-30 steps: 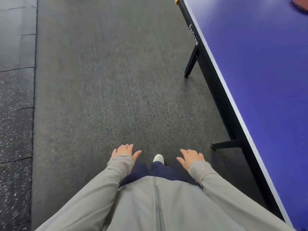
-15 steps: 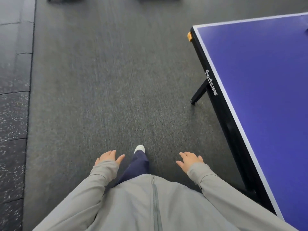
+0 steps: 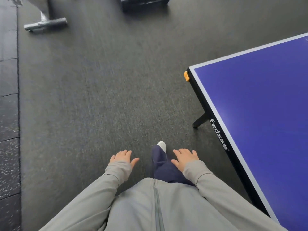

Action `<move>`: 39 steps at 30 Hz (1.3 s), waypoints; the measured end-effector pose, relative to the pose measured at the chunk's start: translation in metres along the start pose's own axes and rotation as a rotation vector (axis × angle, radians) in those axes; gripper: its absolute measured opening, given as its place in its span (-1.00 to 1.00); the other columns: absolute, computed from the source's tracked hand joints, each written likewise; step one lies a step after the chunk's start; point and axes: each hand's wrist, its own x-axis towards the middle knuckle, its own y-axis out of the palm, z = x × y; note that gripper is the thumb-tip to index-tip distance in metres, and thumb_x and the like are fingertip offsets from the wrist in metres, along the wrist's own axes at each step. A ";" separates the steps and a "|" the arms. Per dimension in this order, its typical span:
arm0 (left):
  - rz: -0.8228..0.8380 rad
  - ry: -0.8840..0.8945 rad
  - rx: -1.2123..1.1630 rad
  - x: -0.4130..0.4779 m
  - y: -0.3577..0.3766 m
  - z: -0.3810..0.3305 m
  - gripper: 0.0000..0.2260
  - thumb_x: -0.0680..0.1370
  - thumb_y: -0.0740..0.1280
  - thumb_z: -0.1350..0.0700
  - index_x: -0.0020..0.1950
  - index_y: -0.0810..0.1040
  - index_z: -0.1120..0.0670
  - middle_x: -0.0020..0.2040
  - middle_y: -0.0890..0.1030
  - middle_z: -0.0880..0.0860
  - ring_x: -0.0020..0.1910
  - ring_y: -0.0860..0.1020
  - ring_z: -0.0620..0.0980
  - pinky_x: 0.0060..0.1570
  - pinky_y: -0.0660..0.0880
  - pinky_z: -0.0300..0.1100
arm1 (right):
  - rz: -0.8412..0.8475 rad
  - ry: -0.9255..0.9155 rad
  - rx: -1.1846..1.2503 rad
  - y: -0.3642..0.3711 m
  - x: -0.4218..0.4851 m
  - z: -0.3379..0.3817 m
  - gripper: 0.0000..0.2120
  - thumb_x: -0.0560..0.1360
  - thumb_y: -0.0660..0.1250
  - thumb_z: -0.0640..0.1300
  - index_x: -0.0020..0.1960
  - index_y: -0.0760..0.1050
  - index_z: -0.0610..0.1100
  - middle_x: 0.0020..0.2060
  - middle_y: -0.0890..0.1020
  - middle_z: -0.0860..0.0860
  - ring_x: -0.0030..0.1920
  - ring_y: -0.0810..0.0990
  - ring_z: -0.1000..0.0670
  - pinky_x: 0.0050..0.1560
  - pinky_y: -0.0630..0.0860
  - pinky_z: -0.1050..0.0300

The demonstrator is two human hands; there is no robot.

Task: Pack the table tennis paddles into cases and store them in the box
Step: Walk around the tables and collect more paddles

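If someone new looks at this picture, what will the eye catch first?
The blue table tennis table fills the right side, with an orange guard on its far corner. Low in the middle, the left hand and the right hand are open and empty above the dark floor, a white shoe between them.

White printed logo (image 3: pixel 218 134) runs along the black side rail (image 3: pixel 200 97) of the blue, white-edged table tennis table (image 3: pixel 266 114); reads roughly "fedz"; two characters after it too blurred to read
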 end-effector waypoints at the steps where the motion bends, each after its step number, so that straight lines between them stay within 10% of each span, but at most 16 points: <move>1: -0.001 -0.003 0.003 0.016 -0.016 -0.007 -0.41 0.57 0.01 -0.27 0.51 0.14 0.01 0.53 0.16 0.00 0.51 0.11 0.00 0.47 0.04 -0.02 | -0.005 0.010 0.006 -0.013 0.016 -0.006 -0.51 0.59 0.04 0.15 0.47 0.17 0.00 0.43 0.29 0.00 0.46 0.19 -0.05 0.42 0.08 -0.18; 28: -0.006 0.306 0.282 0.413 -0.445 -0.081 -0.41 0.57 0.02 -0.27 0.51 0.16 0.02 0.52 0.18 0.01 0.50 0.12 0.03 0.47 0.05 0.00 | -0.041 0.228 0.308 -0.402 0.333 0.003 -0.48 0.61 0.01 0.16 0.49 0.13 -0.04 0.43 0.31 -0.06 0.46 0.17 -0.10 0.43 0.08 -0.18; 39: 0.084 0.546 0.514 0.505 -0.538 -0.192 -0.42 0.57 0.04 -0.26 0.51 0.14 0.01 0.55 0.11 0.02 0.52 0.08 0.02 0.48 0.02 -0.01 | -0.057 0.487 0.603 -0.449 0.382 -0.049 -0.51 0.60 0.02 0.15 0.48 0.15 -0.01 0.42 0.31 -0.03 0.45 0.19 -0.08 0.42 0.09 -0.15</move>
